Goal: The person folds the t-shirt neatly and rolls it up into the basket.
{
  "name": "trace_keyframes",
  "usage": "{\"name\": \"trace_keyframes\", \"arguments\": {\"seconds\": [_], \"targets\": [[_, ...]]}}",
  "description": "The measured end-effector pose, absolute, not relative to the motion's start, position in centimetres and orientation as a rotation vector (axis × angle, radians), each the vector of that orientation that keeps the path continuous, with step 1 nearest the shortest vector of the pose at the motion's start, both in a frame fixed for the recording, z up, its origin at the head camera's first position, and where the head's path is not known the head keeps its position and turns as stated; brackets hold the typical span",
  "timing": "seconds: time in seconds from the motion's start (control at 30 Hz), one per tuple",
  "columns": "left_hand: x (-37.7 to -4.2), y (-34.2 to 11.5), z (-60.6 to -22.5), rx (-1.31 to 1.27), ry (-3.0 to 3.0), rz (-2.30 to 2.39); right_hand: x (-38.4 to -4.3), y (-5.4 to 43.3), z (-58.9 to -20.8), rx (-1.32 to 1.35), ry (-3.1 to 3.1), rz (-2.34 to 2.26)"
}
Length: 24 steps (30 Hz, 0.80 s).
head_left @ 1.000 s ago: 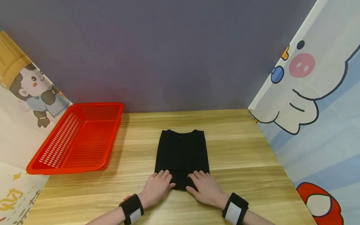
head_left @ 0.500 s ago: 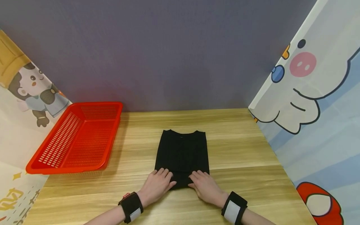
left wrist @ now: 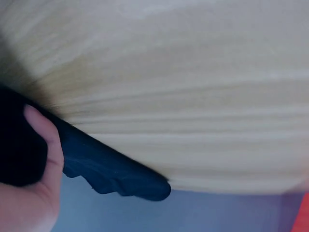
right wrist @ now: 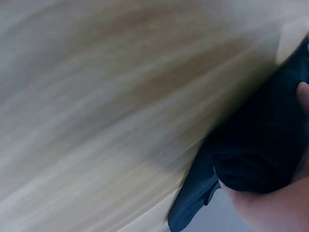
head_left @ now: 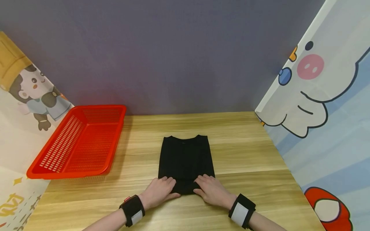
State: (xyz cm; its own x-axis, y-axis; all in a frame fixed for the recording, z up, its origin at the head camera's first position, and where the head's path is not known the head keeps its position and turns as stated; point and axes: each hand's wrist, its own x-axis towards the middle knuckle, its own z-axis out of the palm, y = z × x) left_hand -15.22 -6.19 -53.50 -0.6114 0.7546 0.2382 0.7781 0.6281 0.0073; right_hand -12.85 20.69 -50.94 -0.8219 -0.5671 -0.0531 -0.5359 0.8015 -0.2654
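Note:
A black shirt (head_left: 185,157) lies on the wooden table with its sides folded in, its curved neckline at the far end and a folded band across its near end. My left hand (head_left: 159,191) grips the near left corner, fingers over the fabric and thumb by the near edge. At the near right corner, my right hand (head_left: 212,190) holds the same fold in a like way. In the left wrist view, the thumb lies against the dark cloth (left wrist: 111,159). Bunched cloth (right wrist: 251,159) shows between the digits in the right wrist view. Several fingertips are hidden.
A red plastic basket (head_left: 111,150) with perforated walls stands at the left of the table (head_left: 242,147). A grey panel (head_left: 185,57) rises behind. Cartoon-printed sheets flank both sides, the right one (head_left: 332,144) bordering the table's slanting edge.
The shirt's neckline end has shifted slightly left and towards me. My left hand has moved a little left and its thumb lies lower; my right hand stays nearly in place.

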Motion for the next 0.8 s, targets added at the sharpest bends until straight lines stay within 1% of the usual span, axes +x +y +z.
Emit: {"name": "trace_keyframes", "arguments": {"seconds": [0.2, 0.43, 0.6, 0.8], "targets": [[-15.8, -6.2, -52.9, -1.294, -2.859, -0.453, -12.0, 20.7, -51.4, -0.936, 3.02, -0.227], [-16.0, -5.9, -52.8, -1.165, -2.95, -0.566, -11.9, 20.6, -51.8, -0.987, 3.103, -0.212], [-15.5, -5.8, -53.1, -1.123, -2.866, -0.403, -12.5, 20.5, -51.5, -0.969, 3.002, -0.392], [-14.9, -6.0, -53.5, -1.165, -2.584, -0.108, -13.6, 20.5, -50.9, -0.945, 2.881, -0.492]]}}
